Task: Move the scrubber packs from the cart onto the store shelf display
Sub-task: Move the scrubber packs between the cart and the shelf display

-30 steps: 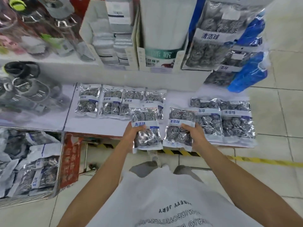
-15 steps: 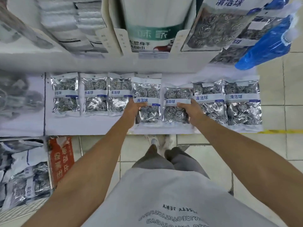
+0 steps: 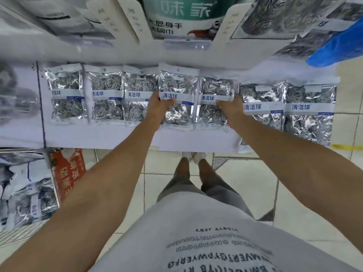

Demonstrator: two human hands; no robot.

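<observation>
Overhead, a person in a grey printed T-shirt (image 3: 206,242) is leaning over a white store shelf (image 3: 117,136), both bare arms reaching toward a row of steel-wool scrubber packs lying flat on it. The left hand (image 3: 157,106) is gripping the left edge of one scrubber pack (image 3: 177,83), thumb over its white label band, while the right hand (image 3: 230,108) is gripping the right side of the neighbouring pack (image 3: 215,88); both packs are lying on the shelf at the middle of the row, touching side by side. Three packs (image 3: 104,95) are sitting to their left and two larger ones (image 3: 308,110) to the right, the rightmost lying near the shelf's front edge. Above, an upper shelf ledge (image 3: 137,54) is carrying white display cartons and a green-banded dishcloth box (image 3: 182,18), with hanging scrubber bags and a blue plastic item (image 3: 337,48) at far right. At near left, the cart (image 3: 17,232) is holding more scrubber packs (image 3: 29,203) beside a red sign (image 3: 67,173). Pale floor tiles (image 3: 275,193) and a yellow floor stripe (image 3: 345,147) are showing below the shelf, around the person's legs and white shoes.
</observation>
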